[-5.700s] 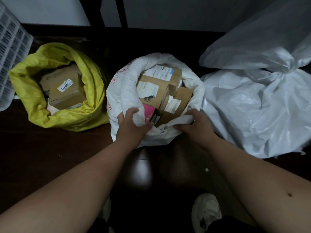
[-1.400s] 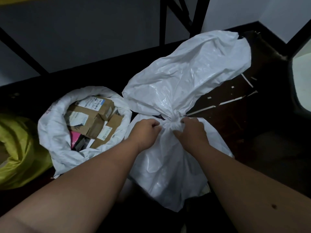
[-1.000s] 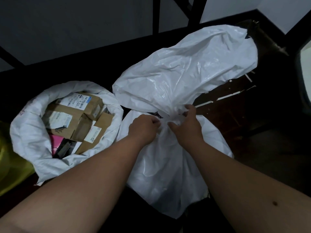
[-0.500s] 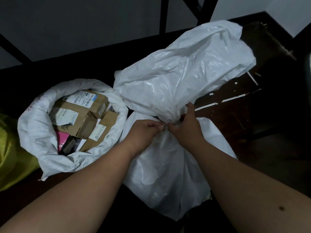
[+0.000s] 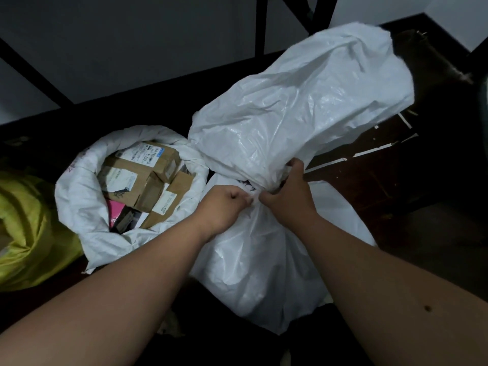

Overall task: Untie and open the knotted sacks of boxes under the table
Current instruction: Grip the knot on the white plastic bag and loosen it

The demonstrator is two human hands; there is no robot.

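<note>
Knot sits dead between both hands, at the neck of the tied white sack. Left hand pinches it from the open sack's side, right hand wraps the neck opposite. Loose sack top runs up and away from the knot. Both hands equally near.

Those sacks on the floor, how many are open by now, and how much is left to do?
Two look done: the yellow sack at the far left sits open, and the open white sack shows cardboard boxes inside. In hand: the left hand and right hand both grip the knot of the big white sack. Left: that knot is still tied, so the sack remains to be opened.
</note>
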